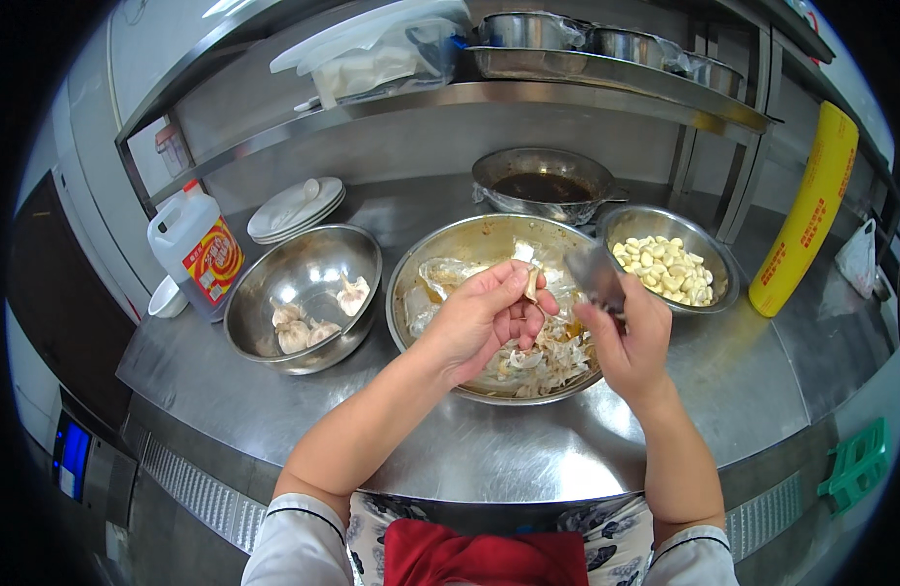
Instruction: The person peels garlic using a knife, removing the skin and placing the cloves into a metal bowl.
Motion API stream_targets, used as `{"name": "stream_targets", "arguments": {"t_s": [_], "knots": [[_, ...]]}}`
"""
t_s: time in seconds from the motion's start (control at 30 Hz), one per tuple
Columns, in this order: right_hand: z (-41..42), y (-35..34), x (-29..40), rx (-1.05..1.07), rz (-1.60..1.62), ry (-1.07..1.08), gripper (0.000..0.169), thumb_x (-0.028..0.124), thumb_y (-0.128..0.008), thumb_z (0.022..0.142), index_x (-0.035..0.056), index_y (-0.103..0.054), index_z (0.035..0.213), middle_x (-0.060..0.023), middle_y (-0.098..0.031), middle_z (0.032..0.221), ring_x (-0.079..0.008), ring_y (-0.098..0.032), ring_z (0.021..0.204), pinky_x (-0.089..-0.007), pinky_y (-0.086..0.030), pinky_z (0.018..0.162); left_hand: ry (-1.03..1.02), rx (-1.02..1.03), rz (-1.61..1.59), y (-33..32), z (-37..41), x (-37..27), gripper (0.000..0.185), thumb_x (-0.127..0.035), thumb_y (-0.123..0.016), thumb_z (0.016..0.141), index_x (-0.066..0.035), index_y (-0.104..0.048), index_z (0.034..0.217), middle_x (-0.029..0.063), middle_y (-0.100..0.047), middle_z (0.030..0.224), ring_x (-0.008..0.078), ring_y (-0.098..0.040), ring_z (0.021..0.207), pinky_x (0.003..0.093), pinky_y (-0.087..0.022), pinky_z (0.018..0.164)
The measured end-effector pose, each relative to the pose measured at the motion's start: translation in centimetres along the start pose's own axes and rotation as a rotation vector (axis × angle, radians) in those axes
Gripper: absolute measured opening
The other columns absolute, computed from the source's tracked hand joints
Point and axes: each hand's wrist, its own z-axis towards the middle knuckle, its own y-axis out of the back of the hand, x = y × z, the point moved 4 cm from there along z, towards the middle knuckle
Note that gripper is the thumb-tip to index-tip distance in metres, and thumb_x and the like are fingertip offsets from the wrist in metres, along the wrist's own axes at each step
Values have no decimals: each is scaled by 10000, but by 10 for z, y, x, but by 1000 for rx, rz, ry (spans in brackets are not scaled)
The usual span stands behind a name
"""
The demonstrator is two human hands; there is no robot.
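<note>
My left hand (497, 304) pinches a garlic clove (532, 284), its skin on, between thumb and fingertips. My right hand (633, 337) grips a knife with a wide, motion-blurred blade (595, 275), close to the right of the clove. Both are above a large steel basin (402, 329) that holds garlic skins (545, 366) and clear plastic film. To the right, a steel bowl (727, 293) is filled with peeled garlic cloves (664, 269). On the left, another steel bowl (234, 329) holds several whole garlic bulbs (294, 335).
Behind the basin stands a steel bowl of dark liquid (541, 187). Stacked white plates (296, 209), a plastic jug (197, 249) and a small white bowl (167, 297) are at the left. A yellow roll (805, 212) stands at the right. A steel shelf (508, 91) overhangs the back.
</note>
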Motion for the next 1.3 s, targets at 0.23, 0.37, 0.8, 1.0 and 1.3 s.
{"name": "stream_targets", "arguments": {"t_s": [0.23, 0.37, 0.8, 1.0, 1.3], "knots": [[-6, -7, -27, 173, -16, -333, 266, 59, -712, 840, 11, -488, 976, -138, -571, 755, -241, -557, 588, -343, -458, 552, 3, 141, -58, -1, 2, 1, 255, -255, -467, 1035, -33, -530, 1142, 112, -641, 999, 109, -576, 722, 236, -500, 607], [-4, -5, -22, 216, 3, -344, 231, 82, -673, 863, 1, -491, 981, -142, -580, 778, -244, -585, 620, -363, -475, 572, -10, 123, -48, -2, 1, 1, 185, -195, -514, 1014, -51, -528, 1129, 110, -643, 1037, 115, -584, 764, 251, -510, 684], [0, -3, -11, 273, 183, -326, 270, 211, -689, 883, -8, -532, 896, -146, -611, 757, -216, -608, 620, -318, -458, 537, -69, 154, 145, -4, 2, 4, 210, -137, -629, 947, -32, -556, 1114, 62, -626, 1002, 141, -616, 815, 273, -524, 734], [-1, -3, -10, 308, 178, -251, 231, 171, -684, 887, -13, -545, 889, -160, -622, 763, -238, -622, 615, -327, -470, 540, -48, 155, 161, -5, -1, 2, 273, -122, -626, 945, -2, -561, 1181, 72, -632, 996, 140, -633, 788, 280, -536, 693], [1, -2, -7, 323, 172, -198, 188, 139, -651, 903, -18, -558, 859, -151, -618, 713, -239, -600, 578, -331, -448, 523, -36, 193, 146, -2, -1, 6, 281, -148, -617, 954, -1, -572, 1189, 64, -638, 971, 135, -631, 812, 275, -541, 685]]}}
